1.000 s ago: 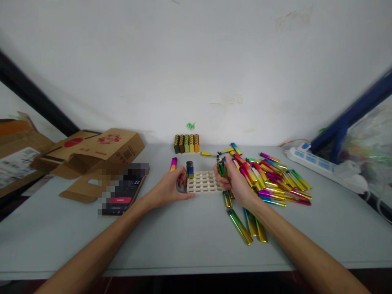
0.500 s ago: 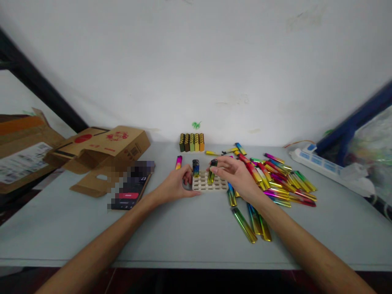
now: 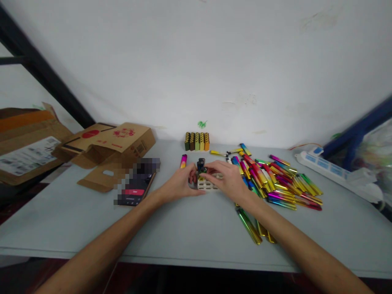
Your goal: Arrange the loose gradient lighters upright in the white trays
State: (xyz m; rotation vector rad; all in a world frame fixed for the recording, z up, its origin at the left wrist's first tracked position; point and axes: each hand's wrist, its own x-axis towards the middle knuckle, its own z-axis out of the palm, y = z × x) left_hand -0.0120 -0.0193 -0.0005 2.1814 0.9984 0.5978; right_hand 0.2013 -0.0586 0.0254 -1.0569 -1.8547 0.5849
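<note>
A white holed tray (image 3: 208, 185) lies on the table, its left end gripped between the thumb and curled fingers of my left hand (image 3: 179, 182). Dark-topped lighters (image 3: 201, 162) stand upright at that end. My right hand (image 3: 229, 178) pinches a green-gold lighter (image 3: 202, 174) low over the tray's left part, close to the standing ones. Whether its base sits in a hole is hidden by my fingers. A pink-and-orange lighter (image 3: 183, 161) lies just behind my left hand.
Many shiny coloured lighters (image 3: 275, 179) are heaped to the right, some under my right forearm. A filled block of lighters (image 3: 197, 141) stands by the wall. A phone (image 3: 137, 183) and cardboard box (image 3: 122, 141) are left; a power strip (image 3: 333, 169) is far right.
My right hand has moved left with the lighter, from the tray's middle to its left end beside the standing lighters. My left hand keeps its hold. The view has shifted slightly.
</note>
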